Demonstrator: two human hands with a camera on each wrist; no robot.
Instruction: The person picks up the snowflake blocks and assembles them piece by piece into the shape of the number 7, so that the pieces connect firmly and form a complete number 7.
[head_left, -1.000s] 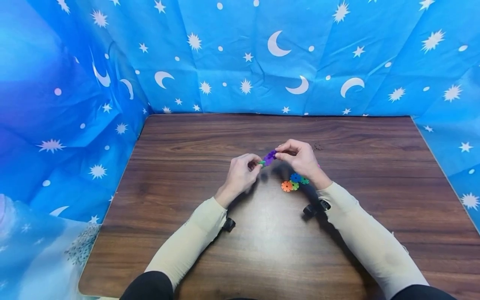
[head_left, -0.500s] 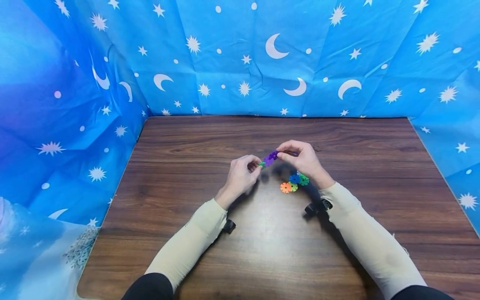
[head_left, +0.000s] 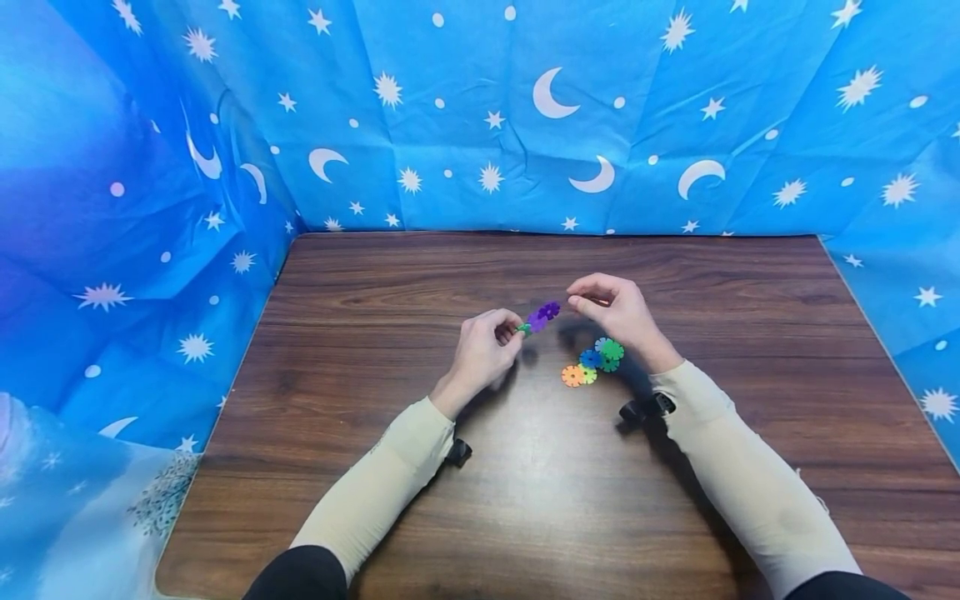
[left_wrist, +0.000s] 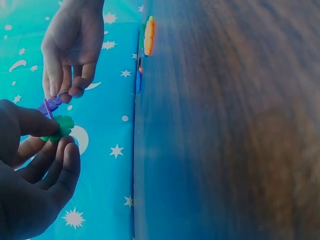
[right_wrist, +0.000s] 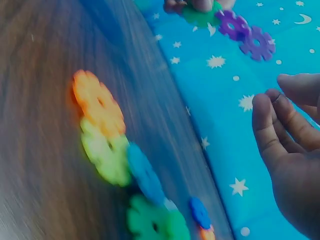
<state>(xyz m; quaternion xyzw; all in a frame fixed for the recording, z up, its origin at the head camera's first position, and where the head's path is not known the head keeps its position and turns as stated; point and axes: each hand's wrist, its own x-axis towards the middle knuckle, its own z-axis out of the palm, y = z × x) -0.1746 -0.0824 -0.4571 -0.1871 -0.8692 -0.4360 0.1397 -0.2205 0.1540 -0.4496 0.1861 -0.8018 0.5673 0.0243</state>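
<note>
My left hand (head_left: 486, 346) pinches a green notched disc (left_wrist: 61, 128) between thumb and fingers, up off the table. Joined to that disc is a light purple disc (head_left: 537, 321), and a dark purple disc (head_left: 551, 311) forms the free end of the short chain. In the right wrist view the purple pieces slot edge to edge. My right hand (head_left: 618, 312) hovers just right of the chain, its fingers loosely bent and holding nothing. A gap shows between its fingertips (right_wrist: 262, 107) and the nearest purple disc.
On the wooden table (head_left: 375, 283), below the right hand, lies a joined cluster: an orange disc (head_left: 572, 376), a lime disc (head_left: 588, 374), a blue disc (head_left: 590, 358) and green discs (head_left: 612, 349). Another blue disc (right_wrist: 200, 212) lies farther off. A star-patterned cloth (head_left: 465, 125) hangs behind.
My right hand has let go of the dark purple disc and moved right and slightly up, away from the chain. The left hand stays in place, still pinching the green disc.
</note>
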